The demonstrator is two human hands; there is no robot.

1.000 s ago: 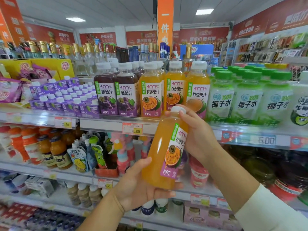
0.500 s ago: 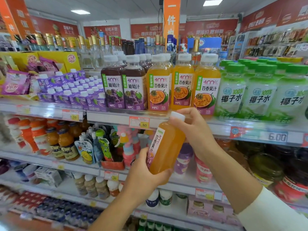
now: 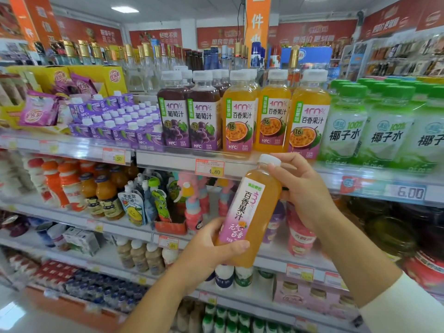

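I hold an orange passion-fruit juice bottle (image 3: 254,212) with a white cap, tilted, in front of the shop shelves. My left hand (image 3: 209,251) grips its lower end from below, thumb across the bottom of the label. My right hand (image 3: 305,191) curls round its neck and shoulder just under the cap. The bottle's side label with vertical writing faces me. More bottles of the same juice (image 3: 271,116) stand in a row on the upper shelf (image 3: 168,159) right behind it.
Purple grape juice bottles (image 3: 189,121) stand left of the orange ones, green-capped coconut water bottles (image 3: 384,131) to the right. Small purple cartons (image 3: 115,123) fill the shelf's left. Lower shelves hold small drinks and pouches (image 3: 134,207). A price tag (image 3: 210,167) reads 4.80.
Both hands have turned the bottle about its long axis, so the fruit-picture front went out of sight and the side label came round. The bottle sits slightly lower against the shelf.
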